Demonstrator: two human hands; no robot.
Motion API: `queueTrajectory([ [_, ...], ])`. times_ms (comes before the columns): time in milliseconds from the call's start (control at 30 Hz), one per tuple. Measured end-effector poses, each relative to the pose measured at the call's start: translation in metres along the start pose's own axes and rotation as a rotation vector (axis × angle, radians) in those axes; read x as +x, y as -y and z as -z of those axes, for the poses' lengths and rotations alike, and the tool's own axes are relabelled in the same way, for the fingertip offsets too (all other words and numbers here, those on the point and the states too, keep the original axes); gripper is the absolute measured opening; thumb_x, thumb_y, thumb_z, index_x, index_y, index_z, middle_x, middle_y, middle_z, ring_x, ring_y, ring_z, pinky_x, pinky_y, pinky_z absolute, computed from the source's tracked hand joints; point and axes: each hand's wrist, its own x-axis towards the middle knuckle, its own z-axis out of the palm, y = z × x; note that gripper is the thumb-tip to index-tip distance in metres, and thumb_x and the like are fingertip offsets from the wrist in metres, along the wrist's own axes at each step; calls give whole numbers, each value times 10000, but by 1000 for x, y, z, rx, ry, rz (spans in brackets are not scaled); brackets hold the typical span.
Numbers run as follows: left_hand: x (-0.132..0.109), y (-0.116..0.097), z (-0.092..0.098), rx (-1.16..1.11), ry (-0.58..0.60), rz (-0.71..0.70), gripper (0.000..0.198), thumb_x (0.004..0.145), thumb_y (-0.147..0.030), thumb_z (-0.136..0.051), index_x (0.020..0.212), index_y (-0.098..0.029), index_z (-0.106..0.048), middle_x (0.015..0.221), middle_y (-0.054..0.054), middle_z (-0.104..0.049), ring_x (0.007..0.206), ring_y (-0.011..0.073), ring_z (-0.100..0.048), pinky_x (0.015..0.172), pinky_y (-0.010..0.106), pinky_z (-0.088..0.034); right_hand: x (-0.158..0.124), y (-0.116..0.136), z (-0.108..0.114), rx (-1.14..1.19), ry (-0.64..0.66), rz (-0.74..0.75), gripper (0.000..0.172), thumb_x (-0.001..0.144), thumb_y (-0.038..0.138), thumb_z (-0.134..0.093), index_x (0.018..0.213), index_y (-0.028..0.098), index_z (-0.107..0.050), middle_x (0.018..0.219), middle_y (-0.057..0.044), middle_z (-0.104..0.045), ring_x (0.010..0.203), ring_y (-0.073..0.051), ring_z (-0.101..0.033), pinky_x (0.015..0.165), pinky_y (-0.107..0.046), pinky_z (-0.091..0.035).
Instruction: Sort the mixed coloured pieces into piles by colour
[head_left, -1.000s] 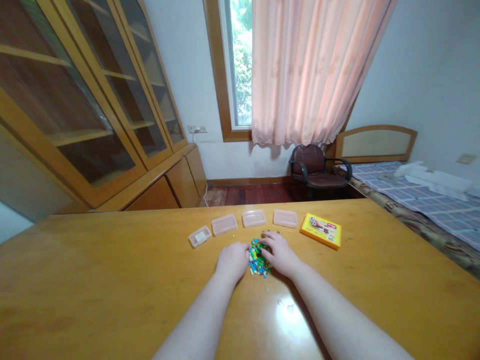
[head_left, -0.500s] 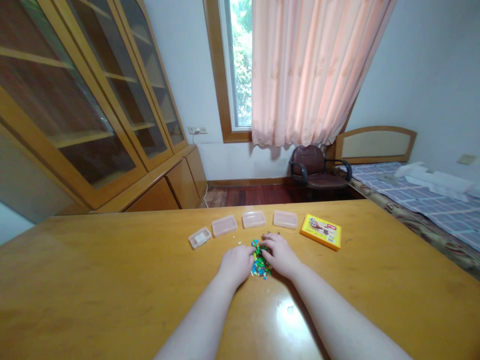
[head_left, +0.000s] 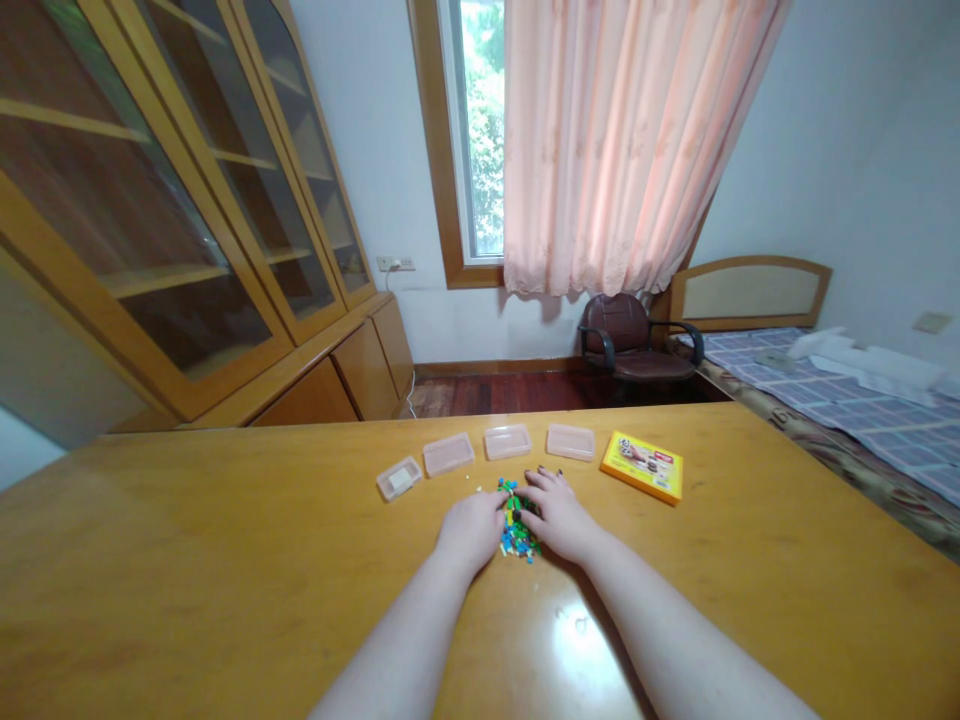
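Observation:
A small heap of tiny plastic pieces [head_left: 516, 545], mostly green and blue with some yellow and white, lies on the wooden table. At its left side is my left hand [head_left: 471, 527], its fingers loosely bent and reaching into the heap's edge; some are hidden behind the hand. My right hand [head_left: 561, 515] rests at the right side, fingers apart and dark-nailed, thumb and forefinger among the pieces. Neither hand visibly holds a piece. Beyond the heap stand three clear plastic boxes, the left one [head_left: 448, 455], the middle one [head_left: 508, 442] and the right one [head_left: 571, 442].
A smaller clear box [head_left: 388, 487] with a white piece inside sits to the left. On the right lies a yellow cardboard box [head_left: 643, 467]. Past the table [head_left: 225, 560] are a brown armchair [head_left: 634, 340], a bed [head_left: 802, 370] and a glass-fronted cabinet [head_left: 315, 380].
My hands stay around the heap with slight finger movements. Some pieces at its far end have shifted a little to the left.

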Motion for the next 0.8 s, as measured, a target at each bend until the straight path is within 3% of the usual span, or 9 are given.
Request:
queueTrajectory([
  [133, -1, -1, 2, 5, -12, 15, 338, 833, -231, -412, 1082, -288, -633, 1058, 38, -679, 979, 201, -618, 830, 291, -458, 0, 0, 0, 1, -14, -5, 418, 819, 391, -513, 1211, 257, -560, 1399, -97, -408, 1332, -279, -264, 1090, -469, -126],
  [600, 3, 6, -2, -51, -72, 43, 349, 826, -229, -424, 1112, -294, -615, 1062, 37, -682, 988, 197, -618, 842, 290, -452, 0, -1, 0, 30, -49, 60, 348, 825, 364, -517, 1153, 283, -601, 1380, -73, -431, 1327, -265, -267, 1089, -480, -133],
  [800, 1, 3, 0, -9, -54, 21, 334, 837, -236, -400, 1055, -298, -645, 1005, 37, -695, 931, 206, -634, 785, 300, -473, -2, 0, 0, 38, -20, 109, 396, 825, 401, -525, 1212, 325, -557, 1415, -74, -383, 1338, -290, -242, 1081, -525, -119],
])
